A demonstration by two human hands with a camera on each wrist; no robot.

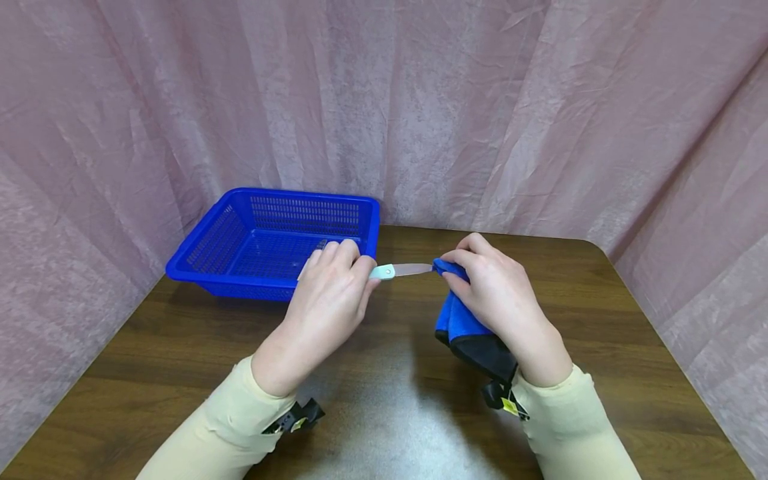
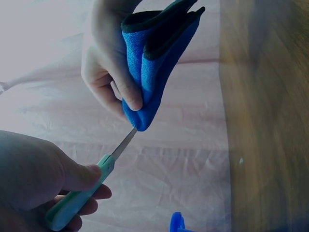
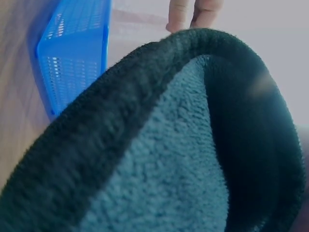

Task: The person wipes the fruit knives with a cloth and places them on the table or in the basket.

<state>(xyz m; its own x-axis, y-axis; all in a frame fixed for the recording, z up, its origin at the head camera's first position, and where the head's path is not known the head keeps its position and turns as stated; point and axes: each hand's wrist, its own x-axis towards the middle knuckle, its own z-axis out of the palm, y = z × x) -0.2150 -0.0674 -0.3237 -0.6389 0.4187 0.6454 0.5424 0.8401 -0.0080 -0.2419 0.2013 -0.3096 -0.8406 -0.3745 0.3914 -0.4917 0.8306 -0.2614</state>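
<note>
My left hand [image 1: 330, 290] grips the mint-green handle of a folding knife [image 2: 79, 195], its thumb lying along the handle. The knife's blade [image 1: 413, 269] is out and points right, its tip at the folded corner of a blue cloth [image 1: 461, 313] with dark edging. That corner is pinched between thumb and fingers of my right hand [image 1: 498, 283], and the rest of the cloth hangs below it. In the left wrist view the blade's tip meets the bottom fold of the cloth [image 2: 149, 82]. The cloth's dark-edged folds [image 3: 159, 159] fill most of the right wrist view.
A blue plastic basket [image 1: 222, 283] with slotted walls stands at the back left of the wooden table [image 1: 384, 400], partly behind my left hand. A small dark item [image 1: 322, 245] shows inside it. Pink curtains [image 1: 384, 113] hang behind and on both sides.
</note>
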